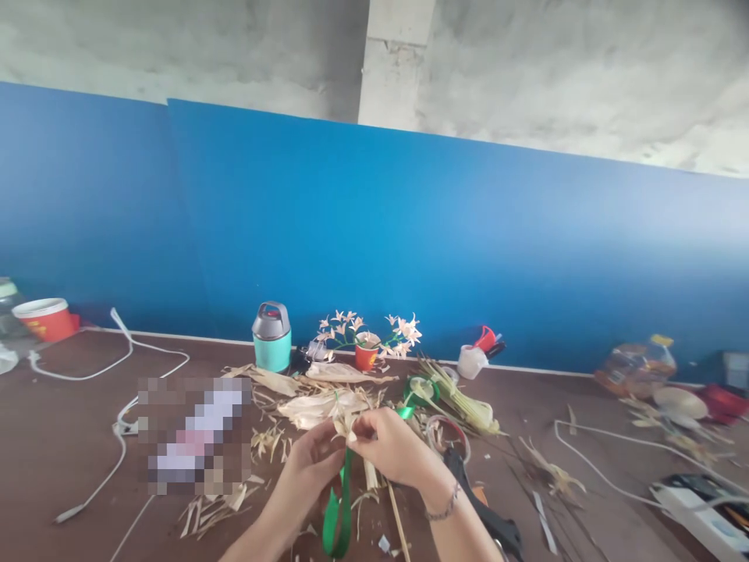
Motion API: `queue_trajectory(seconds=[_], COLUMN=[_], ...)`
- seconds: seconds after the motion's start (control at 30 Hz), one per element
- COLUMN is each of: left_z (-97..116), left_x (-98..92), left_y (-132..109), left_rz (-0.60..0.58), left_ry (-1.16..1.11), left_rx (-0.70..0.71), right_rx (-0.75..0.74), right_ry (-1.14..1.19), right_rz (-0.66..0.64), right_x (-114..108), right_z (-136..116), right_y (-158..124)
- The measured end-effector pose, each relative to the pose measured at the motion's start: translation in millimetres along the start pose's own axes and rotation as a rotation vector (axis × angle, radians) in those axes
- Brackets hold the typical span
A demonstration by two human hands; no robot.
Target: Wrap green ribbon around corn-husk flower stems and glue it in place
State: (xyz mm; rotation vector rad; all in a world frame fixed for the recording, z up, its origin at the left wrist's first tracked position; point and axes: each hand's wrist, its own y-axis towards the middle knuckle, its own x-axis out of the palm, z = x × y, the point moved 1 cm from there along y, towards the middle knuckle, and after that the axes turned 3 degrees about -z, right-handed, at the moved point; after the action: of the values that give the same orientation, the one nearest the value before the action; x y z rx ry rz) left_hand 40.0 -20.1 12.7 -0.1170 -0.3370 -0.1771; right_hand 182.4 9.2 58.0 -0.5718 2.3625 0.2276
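My left hand and my right hand meet low in the middle of the view. Between their fingertips they pinch a small piece of dry corn husk with a green ribbon wound around it. The ribbon hangs down in a loop below my hands and runs up to the right toward a ribbon roll. More pale husks lie on the brown table just beyond my fingers.
A teal lidded container and a small red pot of husk flowers stand by the blue wall. A black glue gun lies by my right wrist. White cables, a power strip and a red bowl are around.
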Motion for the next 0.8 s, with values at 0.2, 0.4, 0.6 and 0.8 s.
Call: queue_trajectory(seconds=[0.2, 0.4, 0.6, 0.8], left_z=[1.3, -4.8, -3.4, -0.1], left_x=[-4.4, -10.6, -7.9, -8.6], left_y=[3.0, 4.2, 0.1, -0.5], left_rz=[0.003, -0.028, 0.042, -0.012], left_ry=[0.05, 0.143, 0.077, 0.08], left_rx=[-0.063, -0.137, -0.152, -0.198], right_rx=[0.01, 0.075, 0.089, 0.085], right_ry=[-0.121, -0.184, -0.138, -0.081], right_rz=[0.046, 0.026, 0.005, -0.049], right_x=[7.8, 9.3, 12.8, 13.8], right_z=[0.7, 3.3, 5.7, 5.5], right_y=[1.8, 2.8, 5.5, 7.1])
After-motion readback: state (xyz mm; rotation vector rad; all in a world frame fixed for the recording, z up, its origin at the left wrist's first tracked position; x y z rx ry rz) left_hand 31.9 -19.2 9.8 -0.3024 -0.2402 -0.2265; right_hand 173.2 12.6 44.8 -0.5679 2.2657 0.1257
